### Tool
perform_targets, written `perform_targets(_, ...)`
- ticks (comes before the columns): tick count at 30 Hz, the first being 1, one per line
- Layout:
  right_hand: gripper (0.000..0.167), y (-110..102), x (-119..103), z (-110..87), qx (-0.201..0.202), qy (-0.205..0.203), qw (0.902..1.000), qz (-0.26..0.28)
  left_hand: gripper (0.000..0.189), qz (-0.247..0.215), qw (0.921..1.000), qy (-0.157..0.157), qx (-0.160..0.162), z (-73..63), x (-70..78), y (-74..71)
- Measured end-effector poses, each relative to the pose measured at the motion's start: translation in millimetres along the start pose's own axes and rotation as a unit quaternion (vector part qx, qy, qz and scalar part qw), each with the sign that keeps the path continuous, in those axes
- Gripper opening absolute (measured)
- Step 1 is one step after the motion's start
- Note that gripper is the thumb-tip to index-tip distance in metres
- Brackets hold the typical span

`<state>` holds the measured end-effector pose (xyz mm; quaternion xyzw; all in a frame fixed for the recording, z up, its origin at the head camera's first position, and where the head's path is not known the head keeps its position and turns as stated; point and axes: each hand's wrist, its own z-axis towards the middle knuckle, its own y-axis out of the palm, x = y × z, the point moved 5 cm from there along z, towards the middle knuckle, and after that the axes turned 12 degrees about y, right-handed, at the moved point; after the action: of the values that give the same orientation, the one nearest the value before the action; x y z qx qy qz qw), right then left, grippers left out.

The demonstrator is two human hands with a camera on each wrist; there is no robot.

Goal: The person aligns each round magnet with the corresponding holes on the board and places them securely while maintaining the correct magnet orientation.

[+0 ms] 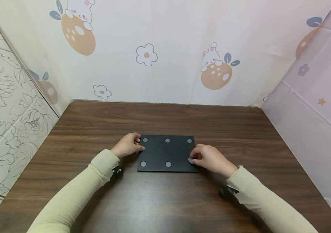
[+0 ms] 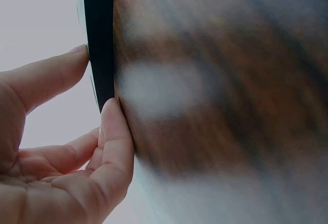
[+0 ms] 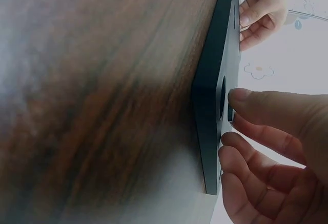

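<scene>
A flat black rectangular board (image 1: 156,152) with several grey round spots lies on the table. My left hand (image 1: 126,144) holds its left edge. In the left wrist view the thumb (image 2: 66,70) touches the board's edge (image 2: 100,39) on one side, a fingertip on the other. At the near right corner my right hand (image 1: 210,158) pinches a small grey disc (image 1: 191,160) between thumb and index finger. The right wrist view shows this disc (image 3: 230,106) on edge, just off the board's face, beside a round recess (image 3: 222,98). The other right fingers curl close to the board's edge.
The board lies on a dark wood-grain table (image 1: 165,200). A white curtain (image 1: 177,77) printed with rabbits and flowers hangs along the back edge. Patterned sheets stand at the left and right sides. Each wrist wears a small black device.
</scene>
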<state>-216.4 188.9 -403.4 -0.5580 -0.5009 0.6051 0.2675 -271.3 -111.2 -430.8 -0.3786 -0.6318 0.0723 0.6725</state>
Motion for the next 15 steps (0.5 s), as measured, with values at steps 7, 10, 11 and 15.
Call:
perform_targets(7,0.009,2.5,2.2,-6.0,-0.002,0.001,1.0,-0.001,0.063,0.002,1.0,-0.001,0.0,0.0,0.7,0.2)
perform_targets(10,0.009,3.1,2.9,-7.8,-0.002,0.002,1.0,-0.001,0.064,0.003,1.0,-0.002,-0.001,-0.3,1.2,0.4)
perform_targets(11,0.009,3.1,3.1,-8.2,-0.002,0.002,1.0,-0.001,0.064,0.004,1.0,-0.002,-0.001,-0.4,1.1,0.4)
perform_targets(15,0.009,2.8,4.1,-10.0,-0.002,-0.002,1.0,-0.003,0.064,0.006,1.0,-0.003,-0.002,-0.6,1.0,0.3)
